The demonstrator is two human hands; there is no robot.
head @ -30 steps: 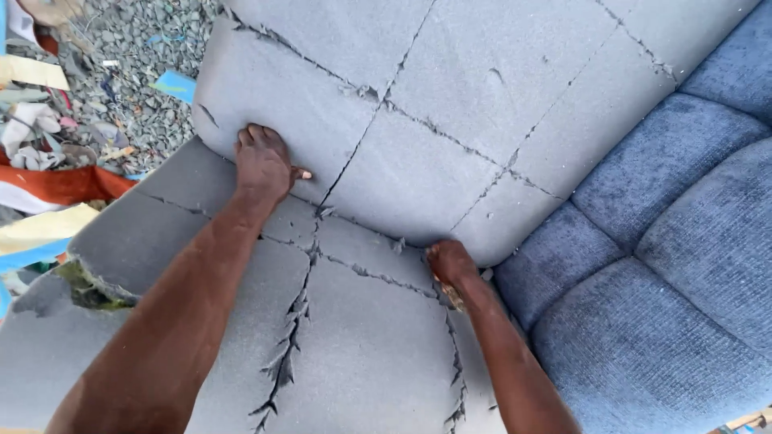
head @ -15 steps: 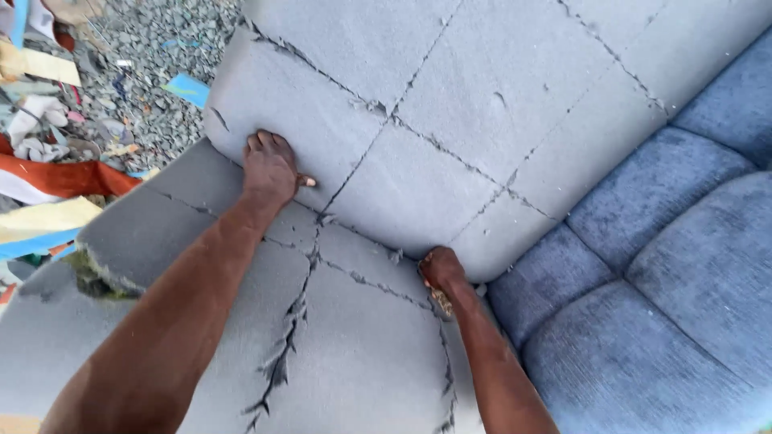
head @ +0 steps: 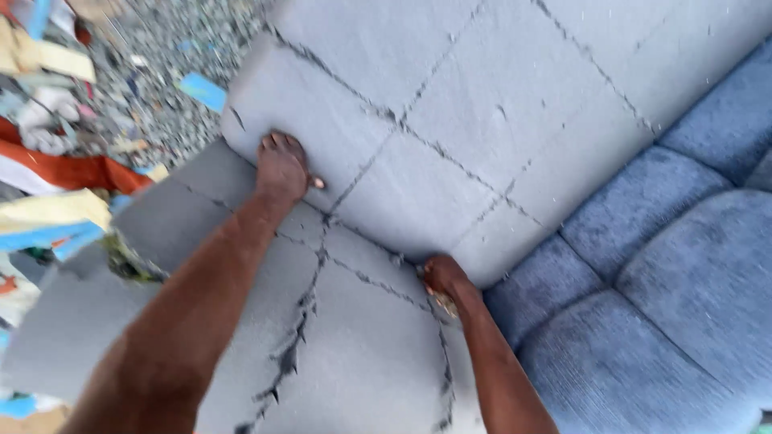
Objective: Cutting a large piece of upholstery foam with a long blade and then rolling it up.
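- Left hand [head: 281,167]: fingers curled, pressed into the crease where the upright grey foam [head: 450,120] meets the flat foam slab [head: 354,345].
- Right hand [head: 444,277]: closed, gripping the upright foam's lower corner.
- Blue cover [head: 667,305] lies beside the foam, on only at the right; most foam bare.
- Scraps [head: 56,173] on gravel [head: 153,72], left.

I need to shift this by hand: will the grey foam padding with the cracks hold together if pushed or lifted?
Probably not well. The grey foam padding is split along deep cracks, so it may break into blocks. It looks soft: the left hand presses into it, so it likely bends. Its torn corner suggests that it crumbles easily.
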